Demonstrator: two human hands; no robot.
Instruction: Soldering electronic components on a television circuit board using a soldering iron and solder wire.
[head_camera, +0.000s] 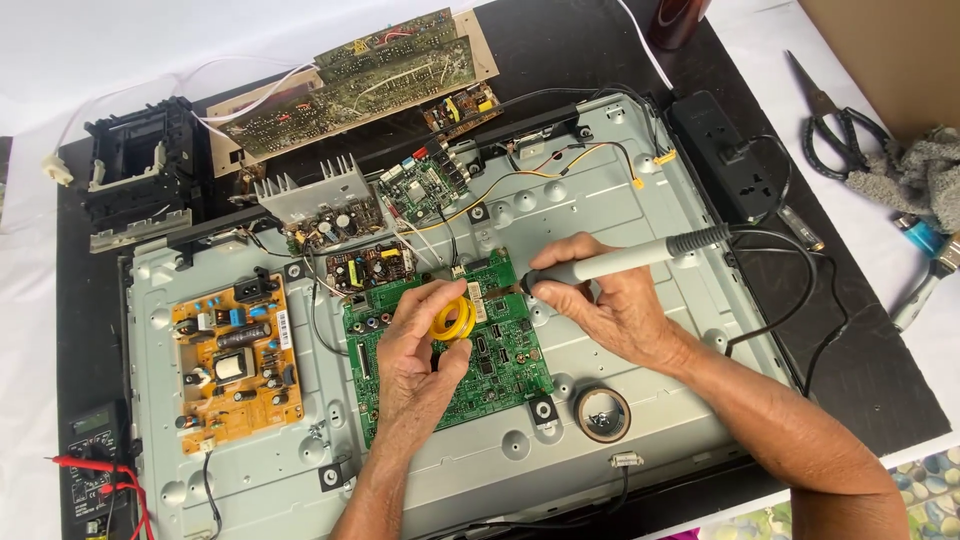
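Two boards (235, 360) flank hands; cables (560, 165) cross behind.

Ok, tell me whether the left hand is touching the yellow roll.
Touching. The head view shows the left hand pinching the yellow roll between thumb and fingers, just above the green board.
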